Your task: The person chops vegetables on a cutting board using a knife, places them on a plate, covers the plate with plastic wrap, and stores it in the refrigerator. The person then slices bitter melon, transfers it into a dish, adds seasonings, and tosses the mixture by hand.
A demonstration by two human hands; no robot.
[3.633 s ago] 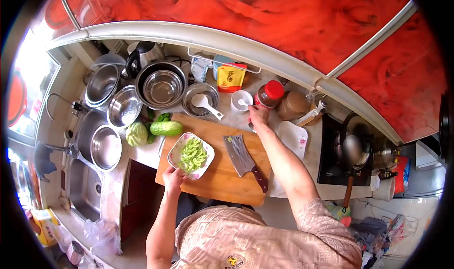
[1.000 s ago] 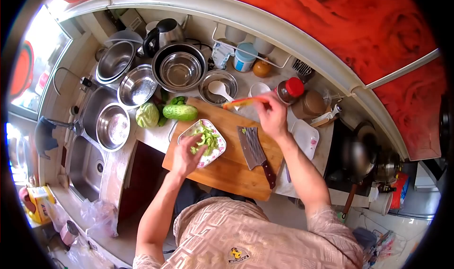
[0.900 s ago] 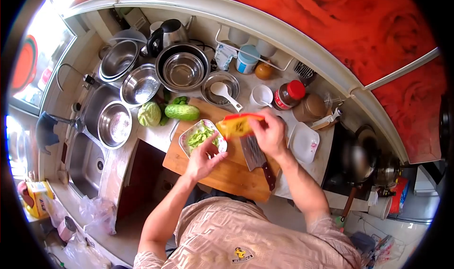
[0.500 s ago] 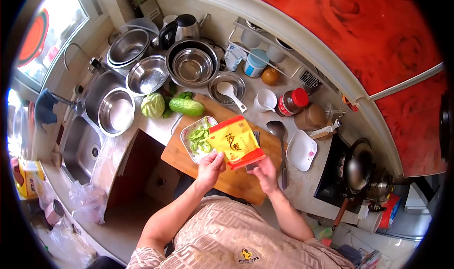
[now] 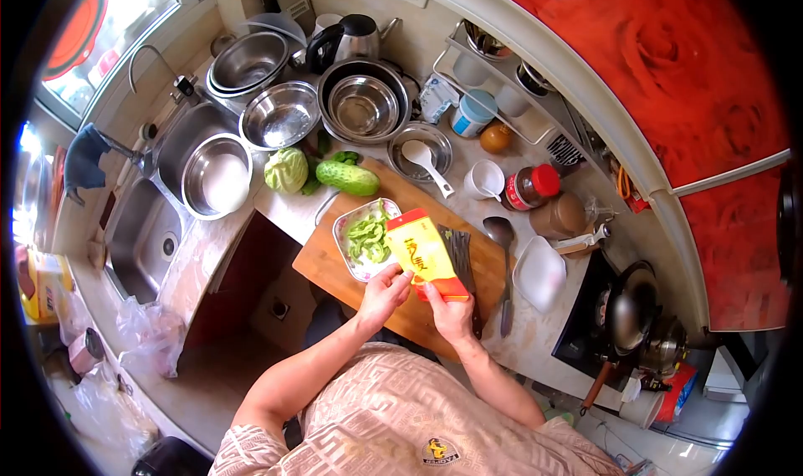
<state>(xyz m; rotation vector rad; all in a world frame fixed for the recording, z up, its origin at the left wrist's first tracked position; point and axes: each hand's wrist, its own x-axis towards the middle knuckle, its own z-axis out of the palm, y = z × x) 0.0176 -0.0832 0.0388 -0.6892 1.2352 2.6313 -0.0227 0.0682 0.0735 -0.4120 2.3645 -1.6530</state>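
A yellow and red food packet (image 5: 425,250) is held tilted above the wooden cutting board (image 5: 330,258). My right hand (image 5: 452,315) grips its lower end, with the thumb on the front and the other fingers hidden behind. At its lower left edge, my left hand (image 5: 385,296) pinches the packet between thumb and fingers. Just left of the packet, a white dish (image 5: 340,240) with a patterned rim holds chopped green leaves (image 5: 366,238). A dark, wide blade (image 5: 459,258), probably a cleaver, lies on the board, partly covered by the packet and my right hand.
A cabbage (image 5: 285,170) and a green cucumber (image 5: 347,177) lie behind the board. Steel bowls (image 5: 280,115) stand by the sink (image 5: 134,250). To the right are a ladle (image 5: 498,232), a white dish (image 5: 539,273), a red-lidded jar (image 5: 530,186) and a wok (image 5: 633,309).
The packet has turned more upright and shifted, its red top strip now showing. My right hand has moved left, its thumb coming onto the packet's front. The camera view has shifted slightly.
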